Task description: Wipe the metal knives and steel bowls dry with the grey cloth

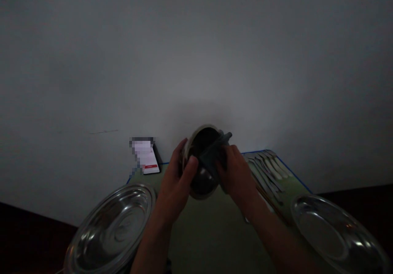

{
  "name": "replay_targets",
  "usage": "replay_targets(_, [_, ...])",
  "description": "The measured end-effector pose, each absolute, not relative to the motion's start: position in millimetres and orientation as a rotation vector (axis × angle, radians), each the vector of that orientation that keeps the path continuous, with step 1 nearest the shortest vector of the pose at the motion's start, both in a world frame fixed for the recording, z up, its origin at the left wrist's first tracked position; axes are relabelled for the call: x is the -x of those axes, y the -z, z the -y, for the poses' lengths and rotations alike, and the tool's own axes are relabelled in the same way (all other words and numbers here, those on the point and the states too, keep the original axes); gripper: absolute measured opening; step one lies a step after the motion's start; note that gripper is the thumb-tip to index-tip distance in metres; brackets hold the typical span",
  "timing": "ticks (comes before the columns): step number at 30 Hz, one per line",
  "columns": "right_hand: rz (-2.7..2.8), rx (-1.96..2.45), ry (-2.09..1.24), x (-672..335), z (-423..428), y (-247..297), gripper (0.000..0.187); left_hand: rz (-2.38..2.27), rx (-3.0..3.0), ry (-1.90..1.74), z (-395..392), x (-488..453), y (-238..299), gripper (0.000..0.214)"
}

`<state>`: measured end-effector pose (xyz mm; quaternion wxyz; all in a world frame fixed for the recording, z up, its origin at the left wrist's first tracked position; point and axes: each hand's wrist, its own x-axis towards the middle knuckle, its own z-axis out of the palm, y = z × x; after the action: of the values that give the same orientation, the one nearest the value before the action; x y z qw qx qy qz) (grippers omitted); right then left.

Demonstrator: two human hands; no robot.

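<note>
My left hand grips the side of a round metal bowl, its thumb over the rim and the other fingers behind. The bowl is tilted, with its dark inside turned toward me, and is held up above the table. In my right hand is a grey-green cloth, pressed into the bowl and spilling over its upper right rim. The fingertips of my right hand are partly hidden by the cloth and the dim light.
A large shiny metal basin stands at the left, another metal basin at the right. Several spoons and forks lie at the table's back right. A phone leans against the wall. The table is green with blue edging.
</note>
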<state>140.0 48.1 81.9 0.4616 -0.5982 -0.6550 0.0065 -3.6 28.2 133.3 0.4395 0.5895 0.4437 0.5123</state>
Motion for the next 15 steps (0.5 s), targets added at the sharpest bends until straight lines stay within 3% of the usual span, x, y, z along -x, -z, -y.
replay_targets(6, [1.652,1.534,-0.215,-120.5,-41.5,-77.4,0.032,-1.084,-1.714,-1.138,-21.3,1.5,-130.1,0.056])
replay_targets(11, [1.531,1.356,-0.312,-128.3,-44.6,-77.4,0.027,-1.013,-1.697,-1.069,-20.5,-3.9,-128.2,0.048])
replay_targets(15, [1.361,1.163,-0.57,-126.4,-38.1,-87.9,0.025,-1.014,-1.531,-1.134,-22.8,-2.8,-123.3,0.05])
